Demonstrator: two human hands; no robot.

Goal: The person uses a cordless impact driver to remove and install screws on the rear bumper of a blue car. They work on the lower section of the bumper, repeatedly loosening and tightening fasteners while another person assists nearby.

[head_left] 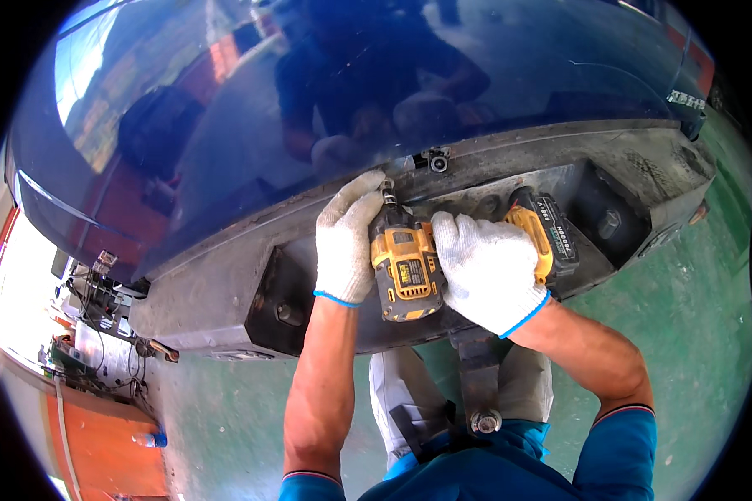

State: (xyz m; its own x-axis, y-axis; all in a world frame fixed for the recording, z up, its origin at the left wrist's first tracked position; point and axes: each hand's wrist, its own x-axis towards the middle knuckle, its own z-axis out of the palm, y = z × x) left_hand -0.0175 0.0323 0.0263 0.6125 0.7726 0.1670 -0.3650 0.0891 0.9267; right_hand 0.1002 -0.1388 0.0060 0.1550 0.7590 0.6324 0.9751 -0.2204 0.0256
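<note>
A yellow and black cordless impact driver (407, 267) lies across the dark bumper (200, 288) of a blue vehicle, its nose toward the body panel. My right hand (486, 265), in a white knit glove with a blue cuff, is closed round its handle. The battery pack (551, 238) sticks out to the right of that hand. My left hand (345, 238), gloved alike, is closed at the driver's nose, its fingertips at the bit (388, 189). What the bit touches is hidden by those fingers.
A small camera (437, 160) sits on the bumper's top edge, right of the bit. Below the bumper, a tow hitch (480, 376) juts toward my legs. Cables and equipment (109, 317) stand at the left, near an orange wall (113, 442) and a plastic bottle (149, 438). The floor (677, 334) is green.
</note>
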